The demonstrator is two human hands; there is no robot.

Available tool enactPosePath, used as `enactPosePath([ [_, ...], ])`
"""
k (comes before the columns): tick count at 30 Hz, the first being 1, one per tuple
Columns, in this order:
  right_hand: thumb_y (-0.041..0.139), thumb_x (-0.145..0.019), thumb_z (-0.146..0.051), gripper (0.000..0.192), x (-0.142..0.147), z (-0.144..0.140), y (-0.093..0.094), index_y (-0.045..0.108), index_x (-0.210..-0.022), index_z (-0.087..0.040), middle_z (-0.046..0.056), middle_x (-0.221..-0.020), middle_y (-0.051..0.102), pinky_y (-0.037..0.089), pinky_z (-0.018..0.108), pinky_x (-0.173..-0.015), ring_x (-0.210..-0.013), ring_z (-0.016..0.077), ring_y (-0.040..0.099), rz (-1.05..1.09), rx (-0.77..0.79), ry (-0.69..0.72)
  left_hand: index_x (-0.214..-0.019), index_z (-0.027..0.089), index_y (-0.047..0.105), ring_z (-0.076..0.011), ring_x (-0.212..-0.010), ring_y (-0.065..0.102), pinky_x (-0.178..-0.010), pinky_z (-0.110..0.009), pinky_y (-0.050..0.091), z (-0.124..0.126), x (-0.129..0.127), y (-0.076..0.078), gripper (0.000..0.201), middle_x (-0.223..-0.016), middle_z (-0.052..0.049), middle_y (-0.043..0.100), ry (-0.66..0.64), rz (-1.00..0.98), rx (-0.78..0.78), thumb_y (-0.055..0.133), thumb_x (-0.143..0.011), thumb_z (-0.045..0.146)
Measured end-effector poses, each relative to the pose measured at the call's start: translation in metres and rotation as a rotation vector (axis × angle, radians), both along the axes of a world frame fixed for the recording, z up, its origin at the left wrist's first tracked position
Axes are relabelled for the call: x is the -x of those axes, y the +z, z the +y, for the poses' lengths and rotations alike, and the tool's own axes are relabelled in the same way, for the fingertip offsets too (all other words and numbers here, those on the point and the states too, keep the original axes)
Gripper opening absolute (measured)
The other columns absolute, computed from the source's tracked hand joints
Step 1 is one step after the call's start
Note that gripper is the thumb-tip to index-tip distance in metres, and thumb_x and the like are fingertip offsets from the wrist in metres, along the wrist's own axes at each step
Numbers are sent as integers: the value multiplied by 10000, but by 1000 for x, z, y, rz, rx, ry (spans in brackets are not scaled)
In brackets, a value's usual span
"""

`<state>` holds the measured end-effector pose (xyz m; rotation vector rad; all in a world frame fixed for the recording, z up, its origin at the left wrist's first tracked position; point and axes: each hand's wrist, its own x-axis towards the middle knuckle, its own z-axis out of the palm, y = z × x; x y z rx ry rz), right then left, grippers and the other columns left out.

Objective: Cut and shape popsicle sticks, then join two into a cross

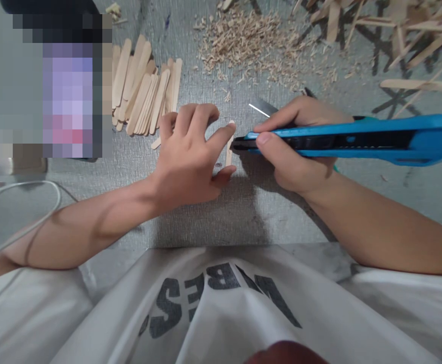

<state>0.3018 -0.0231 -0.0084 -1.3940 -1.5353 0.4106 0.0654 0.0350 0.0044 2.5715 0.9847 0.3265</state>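
My left hand [190,151] presses a single wooden craft stick [229,149] flat on the grey mat, index fingertip on its far end and thumb at its near end. My right hand [300,146] grips a blue utility knife [357,139] whose black front end sits right beside the stick, just right of my left index finger. The knife's long blue body points to the right. Its blade tip is hidden between the fingers and the stick.
A pile of craft sticks [145,88] lies behind my left hand. Wood shavings [251,40] are scattered at the back centre, loose sticks [406,35] at the back right. A white cable [35,192] runs at the left. A metal blade piece [262,107] lies behind the knife.
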Motion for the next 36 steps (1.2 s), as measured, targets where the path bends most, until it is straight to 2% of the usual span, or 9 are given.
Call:
enactPosePath([
  [4,726,-1056,-663,342,-2,-1,-1,847,-944,-363,-19,-866,840,638,420,-685,-720,248,779,-76,69,-10,-1612,328,680,-543,-1531,552,-1201,-757,400,1,-1,1,624,-1674,-226,613,-10,33,29,789,-1035,539],
  [7,730,-1057,-574,249,-4,-1,1,842,-988,-363,-30,-886,859,616,399,-650,-717,242,795,-93,29,40,-1603,355,688,-529,-1528,547,-1205,-745,399,2,-1,1,616,-1669,-202,612,-5,42,33,799,-1031,554],
  [11,776,-1025,-379,58,-5,1,14,814,-1051,-344,-32,-850,844,603,384,-617,-704,229,809,-125,14,160,-1604,373,683,-520,-1513,538,-1197,-748,400,4,0,-2,636,-1653,-183,629,14,17,20,806,-1013,575],
  [16,761,-1028,-416,120,-5,4,24,838,-1111,-376,-10,-924,882,688,474,-733,-742,274,822,-147,137,198,-1602,391,687,-519,-1499,532,-1182,-748,420,7,0,-2,640,-1635,-172,650,21,-9,37,814,-992,543],
  [21,756,-1034,-480,150,-8,4,19,865,-1130,-438,-5,-919,880,679,510,-703,-719,289,788,-113,166,213,-1624,385,674,-533,-1520,527,-1189,-758,418,8,-1,2,659,-1633,-169,634,28,11,60,803,-985,489],
  [26,768,-1039,-541,202,-10,3,12,879,-1157,-421,0,-985,897,718,512,-793,-800,289,830,-113,169,180,-1619,421,678,-539,-1539,525,-1177,-762,435,9,-1,3,631,-1631,-158,642,21,14,81,773,-1001,506],
  [29,782,-1037,-526,203,-10,4,11,884,-1171,-414,3,-986,898,719,497,-798,-782,275,823,-91,153,189,-1615,396,689,-548,-1541,528,-1178,-773,433,10,-1,4,629,-1638,-171,635,23,22,89,770,-999,496],
  [36,787,-991,-602,233,-8,10,12,886,-1053,-400,21,-909,868,691,495,-738,-743,283,792,-65,163,220,-1621,381,688,-551,-1552,514,-1197,-769,409,9,-2,3,648,-1646,-175,624,25,45,90,782,-989,485],
])
